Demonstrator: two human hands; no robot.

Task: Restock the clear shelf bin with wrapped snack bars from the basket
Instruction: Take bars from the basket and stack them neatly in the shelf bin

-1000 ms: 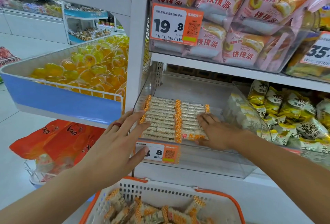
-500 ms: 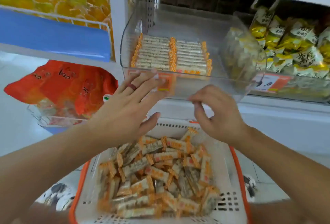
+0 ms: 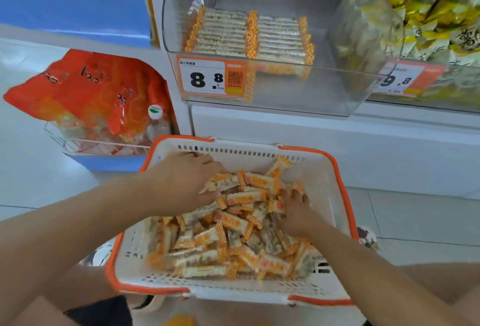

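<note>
Pretty bright, even shop lighting, cool white, looks like it comes from overhead, so nothing is really dark. Shadows are soft: just a faint one under the left hand (image 3: 187,183) where it lies on the snack bars (image 3: 233,237), and a bit more shade low in the basket (image 3: 335,170) near the right hand (image 3: 293,211). The clear shelf bin (image 3: 363,40) above both hands has milky glare on its curved corner, washing out what's behind it. The whole frame is a bit smeary with motion blur, worst on the yellow packets (image 3: 441,14) up and right of the right hand. Wide-angle lens bends the shelf edges, and the forearms balloon at the bottom corners.
</note>
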